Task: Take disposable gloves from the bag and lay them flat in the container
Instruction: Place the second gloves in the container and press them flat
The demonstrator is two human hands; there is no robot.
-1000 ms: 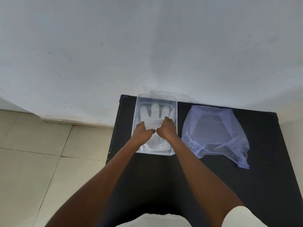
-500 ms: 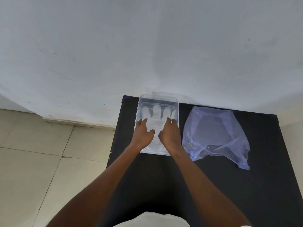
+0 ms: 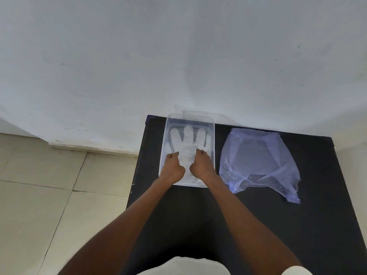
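Pale, scuffed wall [image 3: 178,56] fills the upper half of the view, with beige floor tiles [image 3: 39,195] at lower left and a black table [image 3: 258,225] pushed against the wall at right.

One clear plastic container [image 3: 190,121], rectangular, sits at the table's far left corner, its far edge touching the wall. Inside it lies a translucent white disposable glove [image 3: 187,141], spread flat with its finger shapes pointing toward the wall. Whether this is a single glove or a stack of several cannot be told, since the layers blur together.

Two bare hands reach into the container from the near side. The left hand [image 3: 172,166] rests on the left part of the glove, fingers curled under, pressing down. The right hand [image 3: 202,164] does the same on the right part. Both look loosely closed against the plastic; whether either is pinching the glove or only pressing it is hard to make out. The lower end of the glove is hidden beneath the hands and wrists.

One bluish, see-through plastic bag [image 3: 258,163] lies crumpled on the table just beside the container, on its right, not touching it. Its contents are unclear through the wrinkled film.

At the bottom edge, a strip of white clothing [image 3: 182,267] is cut off by the frame.
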